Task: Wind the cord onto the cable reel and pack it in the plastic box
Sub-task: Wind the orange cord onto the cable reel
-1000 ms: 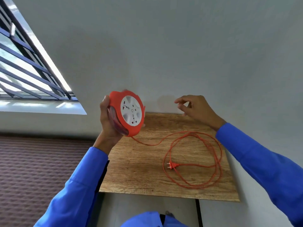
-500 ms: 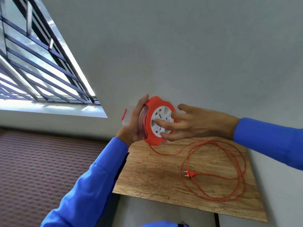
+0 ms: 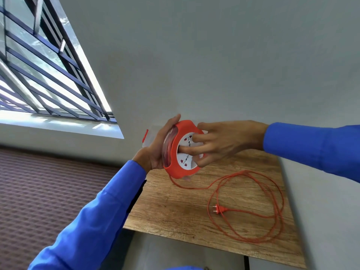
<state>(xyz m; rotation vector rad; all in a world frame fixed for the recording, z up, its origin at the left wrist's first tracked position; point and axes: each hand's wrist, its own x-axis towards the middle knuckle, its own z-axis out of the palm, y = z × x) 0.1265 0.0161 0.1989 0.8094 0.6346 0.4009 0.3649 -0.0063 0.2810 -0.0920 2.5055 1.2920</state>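
Observation:
The orange cable reel with a white socket face is held in the air above the far left part of the wooden table. My left hand grips its back and rim. My right hand presses its fingers into the white face. The orange cord hangs from the reel's bottom and lies in loose loops on the table's right side, its plug inside the loops. Behind my left hand shows part of a clear plastic box with a red clip, mostly hidden.
The table stands against a grey wall at the back and right. A barred window is at the upper left. Brown patterned floor lies left of the table.
My right hand came from above the table onto the reel's white face and its fingers have shifted on it. The view has tilted and moved slightly left.

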